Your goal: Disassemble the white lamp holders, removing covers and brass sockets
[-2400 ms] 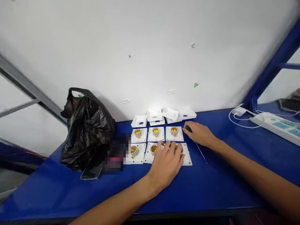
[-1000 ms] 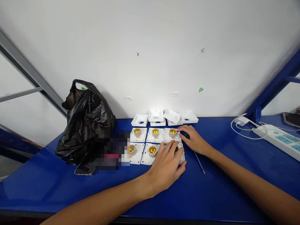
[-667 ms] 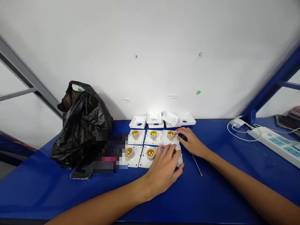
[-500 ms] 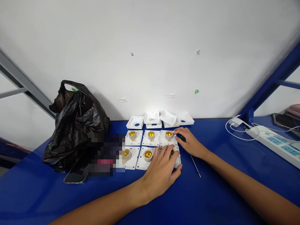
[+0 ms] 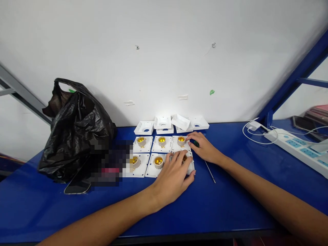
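Several lamp holders with square white bases and gold screw sockets lie in two rows on the blue table. My left hand (image 5: 173,177) reaches over the near right lamp holder (image 5: 191,168), fingers curved over it and thumb at its right corner; it hides most of that piece. At the right edge of the far right lamp holder (image 5: 180,141), my right hand (image 5: 205,147) touches with its fingertips, fingers apart. Under this hand lies a screwdriver (image 5: 210,171), its green handle partly covered. The middle near lamp holder (image 5: 159,162) sits left of my left hand.
White square covers (image 5: 162,122) with round holes lie along the wall, some stacked. A black plastic bag (image 5: 79,130) stands at left, a phone (image 5: 78,182) before it. On the right are a power strip (image 5: 294,145) and a white cable (image 5: 244,138). Part of the left is pixelated.
The camera view has shifted, so everything appears higher and slightly left, and the table's front edge now shows. Both hands keep nearly the same places on the lamp holders.
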Action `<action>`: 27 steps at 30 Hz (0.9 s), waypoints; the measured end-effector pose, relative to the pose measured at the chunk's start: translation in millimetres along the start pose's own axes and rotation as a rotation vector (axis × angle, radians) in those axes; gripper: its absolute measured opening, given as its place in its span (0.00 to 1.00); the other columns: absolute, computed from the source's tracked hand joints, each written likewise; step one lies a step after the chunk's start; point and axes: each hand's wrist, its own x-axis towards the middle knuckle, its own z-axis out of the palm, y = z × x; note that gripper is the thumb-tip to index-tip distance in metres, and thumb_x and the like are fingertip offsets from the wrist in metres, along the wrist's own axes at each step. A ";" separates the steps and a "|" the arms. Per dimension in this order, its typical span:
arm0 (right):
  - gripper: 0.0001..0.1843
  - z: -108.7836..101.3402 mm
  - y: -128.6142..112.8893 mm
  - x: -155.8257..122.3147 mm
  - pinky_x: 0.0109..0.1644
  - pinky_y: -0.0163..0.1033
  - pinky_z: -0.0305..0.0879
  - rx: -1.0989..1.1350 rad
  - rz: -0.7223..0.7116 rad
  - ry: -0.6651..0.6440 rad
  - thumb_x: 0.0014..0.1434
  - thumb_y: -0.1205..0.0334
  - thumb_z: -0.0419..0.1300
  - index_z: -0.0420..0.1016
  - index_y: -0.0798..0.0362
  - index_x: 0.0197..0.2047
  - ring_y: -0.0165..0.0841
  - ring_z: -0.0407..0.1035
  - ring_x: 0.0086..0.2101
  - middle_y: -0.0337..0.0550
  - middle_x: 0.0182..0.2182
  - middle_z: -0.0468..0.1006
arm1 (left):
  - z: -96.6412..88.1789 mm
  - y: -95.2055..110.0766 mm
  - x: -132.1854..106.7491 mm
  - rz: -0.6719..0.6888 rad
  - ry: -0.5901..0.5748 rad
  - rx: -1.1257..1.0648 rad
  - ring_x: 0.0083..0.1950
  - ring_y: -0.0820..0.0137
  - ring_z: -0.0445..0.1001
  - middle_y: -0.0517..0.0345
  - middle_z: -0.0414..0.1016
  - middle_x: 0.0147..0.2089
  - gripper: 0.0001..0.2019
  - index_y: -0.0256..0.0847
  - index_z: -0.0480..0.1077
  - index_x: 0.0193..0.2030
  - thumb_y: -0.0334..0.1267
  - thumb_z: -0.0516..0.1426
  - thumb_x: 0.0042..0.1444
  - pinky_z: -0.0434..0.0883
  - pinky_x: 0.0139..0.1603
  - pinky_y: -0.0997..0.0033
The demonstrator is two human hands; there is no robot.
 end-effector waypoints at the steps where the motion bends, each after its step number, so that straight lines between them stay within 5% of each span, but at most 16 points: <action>1: 0.12 -0.1 0.1 -0.1 0.65 0.58 0.61 -0.002 -0.001 -0.004 0.69 0.64 0.55 0.79 0.47 0.49 0.45 0.71 0.55 0.48 0.53 0.80 | 0.0 0.0 0.0 0.001 0.002 0.000 0.67 0.51 0.68 0.44 0.68 0.67 0.12 0.41 0.67 0.58 0.41 0.54 0.73 0.64 0.67 0.41; 27: 0.12 2.0 0.8 0.3 0.65 0.58 0.63 -0.012 -0.015 -0.013 0.68 0.64 0.56 0.79 0.45 0.50 0.46 0.71 0.54 0.48 0.52 0.78 | 2.0 -1.5 -1.1 0.012 0.021 -0.023 0.67 0.53 0.68 0.45 0.69 0.66 0.12 0.42 0.68 0.59 0.41 0.55 0.72 0.67 0.67 0.44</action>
